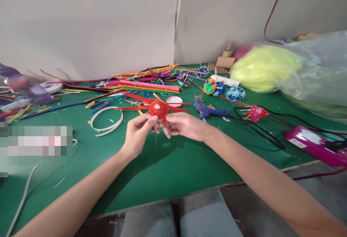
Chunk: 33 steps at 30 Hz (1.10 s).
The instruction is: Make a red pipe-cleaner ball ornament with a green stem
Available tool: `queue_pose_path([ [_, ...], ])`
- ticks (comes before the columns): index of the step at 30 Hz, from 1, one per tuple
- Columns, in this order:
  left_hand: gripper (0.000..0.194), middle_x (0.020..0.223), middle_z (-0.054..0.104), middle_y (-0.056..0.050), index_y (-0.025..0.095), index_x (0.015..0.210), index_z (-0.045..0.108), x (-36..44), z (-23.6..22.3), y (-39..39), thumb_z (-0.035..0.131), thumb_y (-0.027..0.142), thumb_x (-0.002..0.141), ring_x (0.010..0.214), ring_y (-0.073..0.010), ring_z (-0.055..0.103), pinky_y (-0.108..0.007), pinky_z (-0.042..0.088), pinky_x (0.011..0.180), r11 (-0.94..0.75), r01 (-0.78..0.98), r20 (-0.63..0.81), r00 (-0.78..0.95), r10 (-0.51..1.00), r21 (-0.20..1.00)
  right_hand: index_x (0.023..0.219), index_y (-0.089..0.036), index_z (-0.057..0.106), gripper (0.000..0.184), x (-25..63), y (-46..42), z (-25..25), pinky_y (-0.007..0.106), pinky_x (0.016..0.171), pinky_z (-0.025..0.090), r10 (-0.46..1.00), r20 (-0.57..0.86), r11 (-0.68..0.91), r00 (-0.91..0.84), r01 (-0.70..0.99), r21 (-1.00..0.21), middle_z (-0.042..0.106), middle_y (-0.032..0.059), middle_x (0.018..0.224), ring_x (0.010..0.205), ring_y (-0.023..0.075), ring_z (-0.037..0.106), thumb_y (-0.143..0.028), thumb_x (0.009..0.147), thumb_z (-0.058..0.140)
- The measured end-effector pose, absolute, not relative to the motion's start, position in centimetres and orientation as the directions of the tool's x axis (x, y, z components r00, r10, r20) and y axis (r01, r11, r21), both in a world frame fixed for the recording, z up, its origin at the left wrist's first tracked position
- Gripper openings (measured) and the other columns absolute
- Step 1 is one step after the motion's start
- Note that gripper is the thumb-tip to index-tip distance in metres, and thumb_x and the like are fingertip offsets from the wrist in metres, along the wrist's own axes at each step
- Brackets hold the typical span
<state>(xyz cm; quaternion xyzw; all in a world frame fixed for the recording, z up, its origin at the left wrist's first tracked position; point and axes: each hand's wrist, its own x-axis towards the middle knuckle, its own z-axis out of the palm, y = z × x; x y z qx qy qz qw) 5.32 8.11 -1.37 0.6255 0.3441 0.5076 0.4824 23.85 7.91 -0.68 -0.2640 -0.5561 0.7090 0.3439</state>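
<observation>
I hold a small red woven pipe-cleaner piece (158,109) above the green table (151,172), between both hands. My left hand (139,133) pinches its lower left edge with thumb and fingers closed. My right hand (183,125) grips its lower right side, fingers curled. Red pipe-cleaner strands stick out sideways from the woven middle, and thin sticks poke from it.
A pile of coloured pipe cleaners (149,85) lies behind the hands. A blue glue gun (210,111) lies to the right, a white headband (106,120) to the left. Finished woven pieces (214,86), a pink power strip (311,143) with black cables and a plastic bag (273,67) occupy the right side.
</observation>
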Motion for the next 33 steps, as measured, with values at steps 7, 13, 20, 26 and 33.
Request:
queue_pose_path([
  [7,0.025,0.064,0.065,-0.002,0.017,0.066,0.067,5.2,-1.2,7.9,0.066,0.038,0.08,0.055,-0.0134,0.057,-0.028,0.045,0.056,-0.269,-0.063,0.276,0.31,0.91,0.961,0.079,-0.018,0.061,0.019,24.0,8.1,-1.1,0.026,0.059,0.042,0.683,-0.065,-0.404,-0.727,-0.302,-0.863,0.062,0.0016,0.068,0.066,0.0134,0.059,-0.035,0.085,0.06],
  [13,0.025,0.063,0.065,-0.001,0.018,0.065,0.067,5.4,-1.0,7.7,0.064,0.037,0.082,0.056,-0.0133,0.057,-0.027,0.045,0.057,-0.339,0.052,0.311,0.293,0.904,0.939,0.073,-0.018,0.064,0.016,23.9,8.6,-1.4,0.025,0.065,0.043,0.844,-0.169,-0.401,-0.509,-0.39,-0.829,0.065,-0.0004,0.074,0.072,0.0119,0.06,-0.022,0.067,0.078],
  [20,0.024,0.063,0.065,0.0,0.018,0.066,0.066,5.4,-0.9,7.4,0.06,0.033,0.085,0.061,-0.0131,0.058,-0.025,0.045,0.062,-0.426,0.229,0.374,0.239,0.896,0.875,0.067,-0.017,0.068,0.018,23.4,8.6,-1.5,0.027,0.068,0.042,0.954,-0.165,-0.244,-0.251,-0.328,-0.913,0.067,0.0004,0.072,0.073,0.0127,0.06,-0.024,0.058,0.081],
  [26,0.025,0.062,0.066,0.0,0.019,0.065,0.067,5.4,-1.0,7.5,0.061,0.034,0.084,0.059,-0.0136,0.06,-0.026,0.047,0.062,-0.438,0.287,0.393,0.203,0.897,0.852,0.067,-0.017,0.069,0.015,22.9,7.8,-0.8,0.03,0.066,0.044,0.995,0.097,0.097,-0.006,0.007,-0.995,0.066,0.0012,0.066,0.065,0.0144,0.058,-0.03,0.065,0.076],
  [33,0.025,0.061,0.067,0.0,0.018,0.066,0.068,5.4,-1.0,7.6,0.062,0.034,0.083,0.059,-0.0129,0.059,-0.024,0.046,0.06,-0.429,0.288,0.383,0.202,0.901,0.856,0.067,-0.018,0.061,0.011,22.3,6.8,-1.2,0.027,0.06,0.044,0.824,0.563,0.501,0.054,0.394,-0.771,0.066,0.0019,0.07,0.062,0.013,0.056,-0.018,0.079,0.062],
])
